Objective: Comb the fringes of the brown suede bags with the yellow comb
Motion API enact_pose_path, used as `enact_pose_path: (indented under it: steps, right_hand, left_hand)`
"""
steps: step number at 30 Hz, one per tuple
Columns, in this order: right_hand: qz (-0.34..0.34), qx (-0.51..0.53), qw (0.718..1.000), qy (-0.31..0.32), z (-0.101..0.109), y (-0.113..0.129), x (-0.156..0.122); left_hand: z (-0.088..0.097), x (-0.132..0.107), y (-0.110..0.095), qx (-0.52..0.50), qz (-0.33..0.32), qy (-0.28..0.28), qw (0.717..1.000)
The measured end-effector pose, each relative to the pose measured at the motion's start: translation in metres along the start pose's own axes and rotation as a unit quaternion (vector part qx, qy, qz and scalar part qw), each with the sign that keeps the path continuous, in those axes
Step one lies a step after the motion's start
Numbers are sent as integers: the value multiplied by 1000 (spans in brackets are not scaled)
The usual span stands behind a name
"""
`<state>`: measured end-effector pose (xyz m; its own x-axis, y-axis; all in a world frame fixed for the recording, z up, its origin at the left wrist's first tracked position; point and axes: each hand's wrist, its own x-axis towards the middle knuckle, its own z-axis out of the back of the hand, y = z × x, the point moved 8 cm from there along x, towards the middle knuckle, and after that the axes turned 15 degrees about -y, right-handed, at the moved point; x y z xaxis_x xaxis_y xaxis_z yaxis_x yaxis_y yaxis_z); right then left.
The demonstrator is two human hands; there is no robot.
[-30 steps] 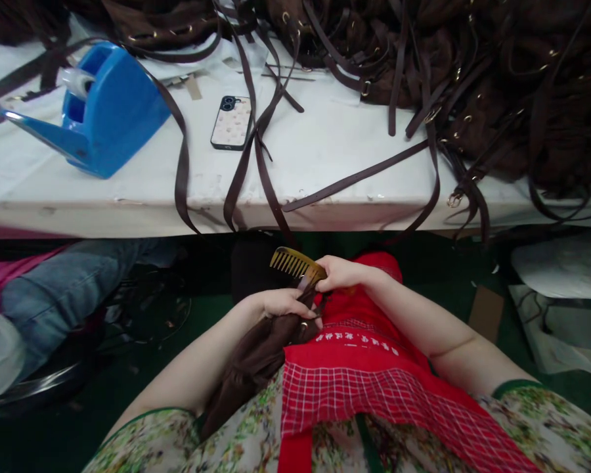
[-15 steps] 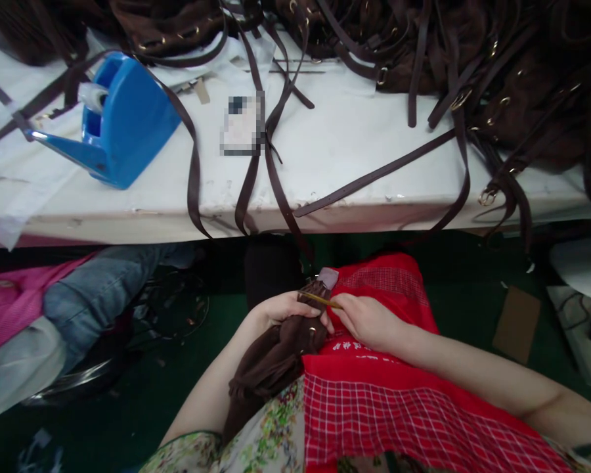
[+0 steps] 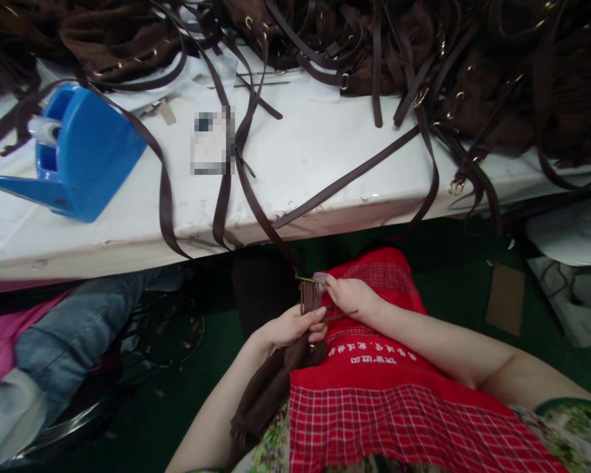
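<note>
My left hand (image 3: pixel 293 326) is closed around a bundle of thin brown strips (image 3: pixel 310 299), which stand up out of the grip above my lap. Below the fingers hangs brown suede-like bag material (image 3: pixel 263 387) with a gold eyelet, lying along my left forearm. My right hand (image 3: pixel 352 295) pinches a thin yellowish rod (image 3: pixel 311 280) whose far end crosses the tops of the strips. A pale lilac piece (image 3: pixel 320 278) shows beside the fingertips; what it belongs to is unclear. Part of the rod is hidden inside my right hand.
A white table (image 3: pixel 295 157) spans the front, with long brown straps (image 3: pixel 345 177) trailing over its edge. Brown bags (image 3: pixel 492 112) are heaped along the back and right. A blue tape dispenser (image 3: pixel 93 154) stands at left. Another person's jeans-clad leg (image 3: pixel 73 322) is at lower left.
The view has shifted, moving the table items left. My right hand has lifted the rod to the top of the strips, and my left hand now grips lower, showing more of them.
</note>
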<state>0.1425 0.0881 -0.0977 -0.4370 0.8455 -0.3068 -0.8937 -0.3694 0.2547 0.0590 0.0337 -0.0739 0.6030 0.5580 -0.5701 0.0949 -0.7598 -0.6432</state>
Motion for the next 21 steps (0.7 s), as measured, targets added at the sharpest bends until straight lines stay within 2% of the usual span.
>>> enact_pose_path:
  steps: [4,7,10,13,16,19,21]
  right_hand:
    - [-41,-5,999,6,-6,-17,7]
    - [-64,3,998,13,-12,-24,9]
    - [-107,25,994,27,-20,-36,11]
    - [-158,30,986,39,-25,-62,14]
    - [-214,23,975,56,-25,-103,14]
    - [-231,23,971,48,-14,-131,11]
    - [-212,51,976,4,0,-131,9]
  left_hand:
    - [11,12,7,96,-1,-47,994]
    - [11,18,6,143,-31,-25,989]
    - [8,19,7,142,-36,-11,989]
    - [6,15,9,131,-22,-26,991]
    - [5,7,9,166,-28,-27,985]
    - [17,5,6,78,-12,-65,995]
    - [30,7,3,-24,-2,-103,994]
